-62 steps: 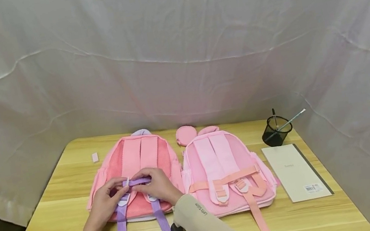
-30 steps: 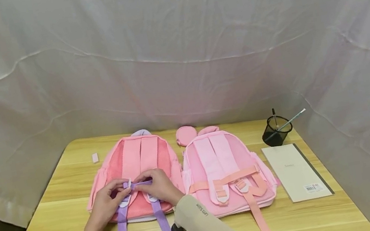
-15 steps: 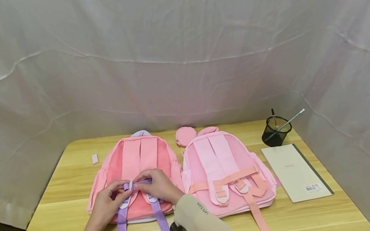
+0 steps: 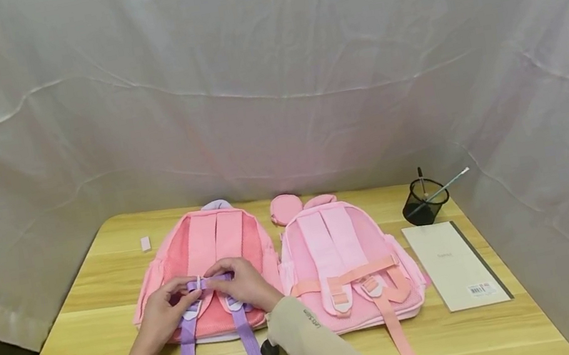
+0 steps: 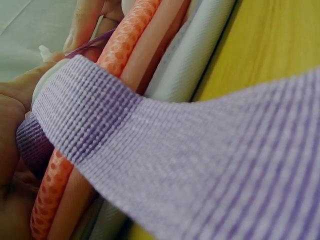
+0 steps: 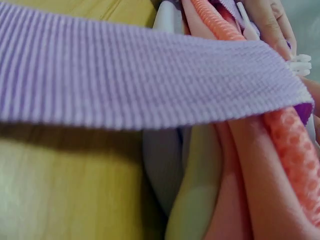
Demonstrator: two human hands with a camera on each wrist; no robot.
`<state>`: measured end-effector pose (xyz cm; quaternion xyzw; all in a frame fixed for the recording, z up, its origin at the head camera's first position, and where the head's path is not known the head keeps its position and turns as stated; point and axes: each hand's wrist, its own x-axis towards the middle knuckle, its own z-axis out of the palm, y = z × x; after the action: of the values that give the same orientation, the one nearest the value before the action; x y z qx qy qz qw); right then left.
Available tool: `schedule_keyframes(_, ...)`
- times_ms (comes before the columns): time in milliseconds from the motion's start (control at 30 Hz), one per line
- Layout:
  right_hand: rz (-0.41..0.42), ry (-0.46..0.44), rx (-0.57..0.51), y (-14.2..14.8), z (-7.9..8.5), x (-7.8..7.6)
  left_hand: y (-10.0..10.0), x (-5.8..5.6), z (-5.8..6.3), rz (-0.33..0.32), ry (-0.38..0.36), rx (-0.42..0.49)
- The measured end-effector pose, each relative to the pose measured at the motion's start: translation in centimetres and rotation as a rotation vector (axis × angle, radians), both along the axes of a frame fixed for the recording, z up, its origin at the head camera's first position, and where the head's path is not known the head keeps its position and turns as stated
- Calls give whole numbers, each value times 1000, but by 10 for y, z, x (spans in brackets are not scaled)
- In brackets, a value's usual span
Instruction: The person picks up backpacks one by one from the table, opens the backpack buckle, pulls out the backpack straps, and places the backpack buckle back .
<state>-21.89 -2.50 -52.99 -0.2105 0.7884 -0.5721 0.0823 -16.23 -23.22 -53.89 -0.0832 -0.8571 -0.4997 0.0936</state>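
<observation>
A coral-pink backpack [image 4: 257, 236] lies with its back panel up. Above its lower part, my left hand [image 4: 160, 317] pinches a small white plastic buckle [image 4: 199, 282] on a short purple strap. My right hand [image 4: 246, 282] pinches the same purple strap [image 4: 214, 280] just right of the buckle. White prongs of the buckle [image 6: 300, 65] show between the hands in the right wrist view. Two longer purple straps [image 4: 188, 353] hang from the backpack toward me. One purple strap [image 5: 165, 145] fills much of the left wrist view and partly covers the left hand's work.
A light-pink backpack [image 4: 363, 220] with orange straps lies against the right side. A round pink pouch [image 4: 286, 209] sits behind it. A mesh pen cup [image 4: 420, 210] and a cream notebook [image 4: 451, 265] are at the right, a small pale block [image 4: 145, 244] at the back left.
The white buckle and short purple strap have dipped slightly toward me, then risen a little. The right fingers have shifted slightly along with them. Both hands keep their pinch; the backpacks stay put.
</observation>
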Motion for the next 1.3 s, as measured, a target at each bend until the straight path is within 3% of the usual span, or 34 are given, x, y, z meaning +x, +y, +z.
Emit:
schedule_keyframes(167,-33,1,-23,2,0,2,0,0,-1,23,-10,54)
schedule_keyframes(467,-26,18,-4,3,4,1,2,0,4,-35,7,-11)
schedule_keyframes(667,-22,14,46,1,4,3,2,3,4,-33,1,-30)
schedule_keyframes(1000,-21,47,-9,2,1,2,0,0,0,14,-7,8)
schedule_keyframes(1300,-15,41,6,1,1,3,1,2,2,-14,1,-50)
